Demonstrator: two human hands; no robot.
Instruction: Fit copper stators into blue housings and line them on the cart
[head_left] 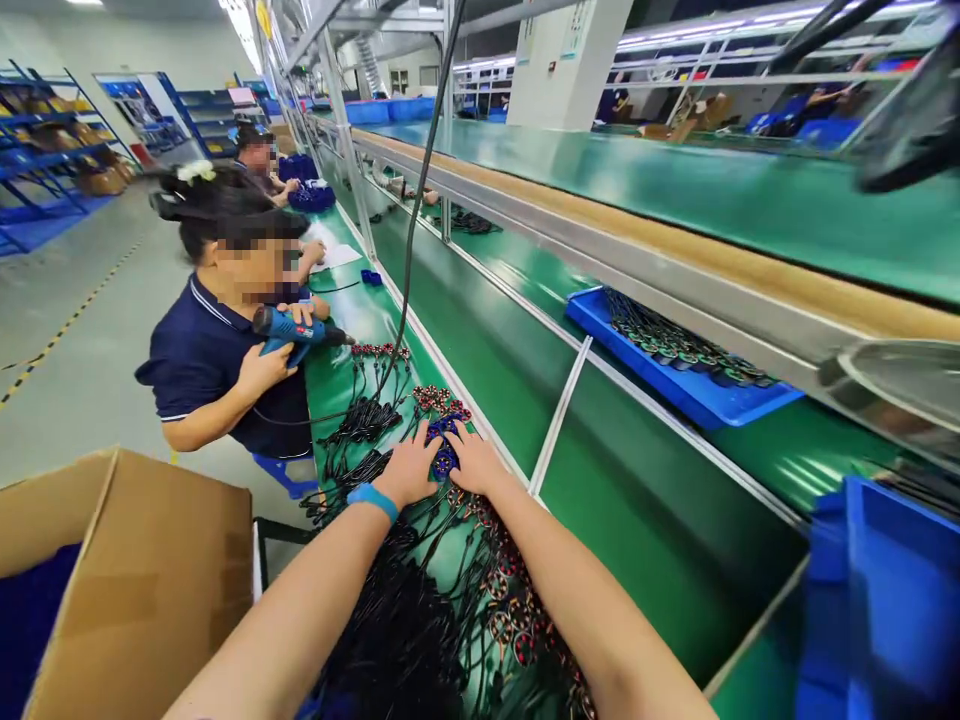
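Note:
Both my hands rest on the green bench around a small blue round motor part point(442, 458). My left hand point(409, 468), with a blue wristband, closes its fingers on the part's left side. My right hand point(474, 462) presses against its right side, fingers curled on it. Around them lie several small motors with copper windings point(441, 398) and bundles of black wires point(360, 420). More motors and black cables point(420, 620) lie between my forearms.
A person in a dark polo sits to the left holding a blue power screwdriver point(289, 328). An open cardboard box point(127, 570) stands at lower left. A blue tray point(675, 375) of parts sits on the conveyor belt. A blue bin point(885, 590) is at right.

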